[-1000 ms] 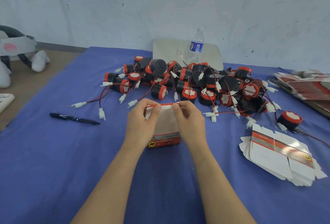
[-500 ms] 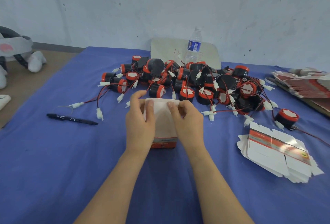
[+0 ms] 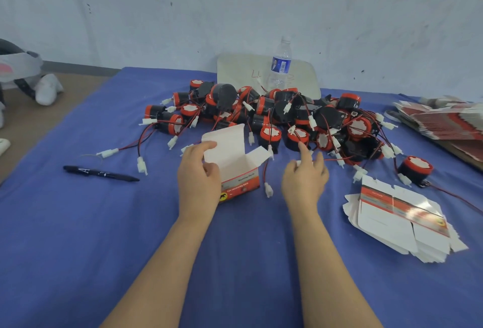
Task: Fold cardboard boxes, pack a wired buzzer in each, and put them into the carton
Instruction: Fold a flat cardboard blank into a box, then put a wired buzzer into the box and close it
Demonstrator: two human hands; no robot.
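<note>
A small red-and-white cardboard box stands on the blue cloth with its white lid flap and side flap raised. My left hand grips its left side, thumb on the lid flap. My right hand is off the box, fingers spread, reaching toward the pile of black-and-red wired buzzers behind it; it holds nothing. One buzzer sits just beyond the box. The carton is not in view.
A stack of flat unfolded boxes lies at the right, more flat boxes at the far right edge. A black pen lies at the left. A water bottle and a pale board stand at the back.
Both hands were pressing the box's top flap together. Now the flaps stand open, the right hand has let go and moved right toward the buzzers, and the left still holds the box.
</note>
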